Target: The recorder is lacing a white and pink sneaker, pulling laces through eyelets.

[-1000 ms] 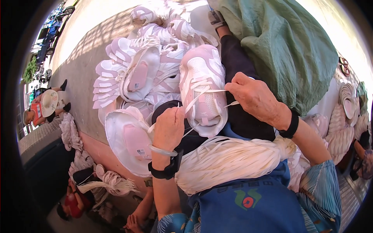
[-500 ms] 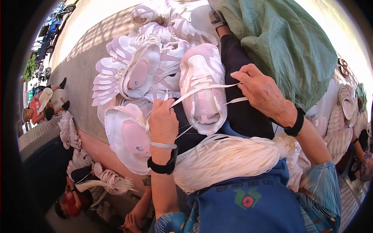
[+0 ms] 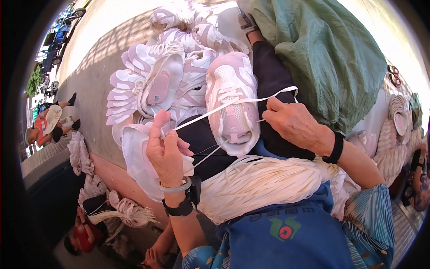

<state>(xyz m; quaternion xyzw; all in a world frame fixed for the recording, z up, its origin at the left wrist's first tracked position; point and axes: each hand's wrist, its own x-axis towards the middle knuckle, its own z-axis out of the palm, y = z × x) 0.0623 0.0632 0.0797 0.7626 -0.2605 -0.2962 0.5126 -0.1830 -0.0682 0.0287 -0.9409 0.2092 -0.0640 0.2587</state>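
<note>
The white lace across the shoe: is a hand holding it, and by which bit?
The left hand holds the white lace at the stretch left of the shoe. I can't tell if the right hand grips it.

One wide fisheye view, worn on the person's head, looks steeply down past a blue apron (image 3: pixel 286 253) — the left hand (image 3: pixel 165 157) and right hand (image 3: pixel 295 127) near, mid-frame — while the ground (image 3: pixel 92 96) bends away toward a dark round rim.
</note>
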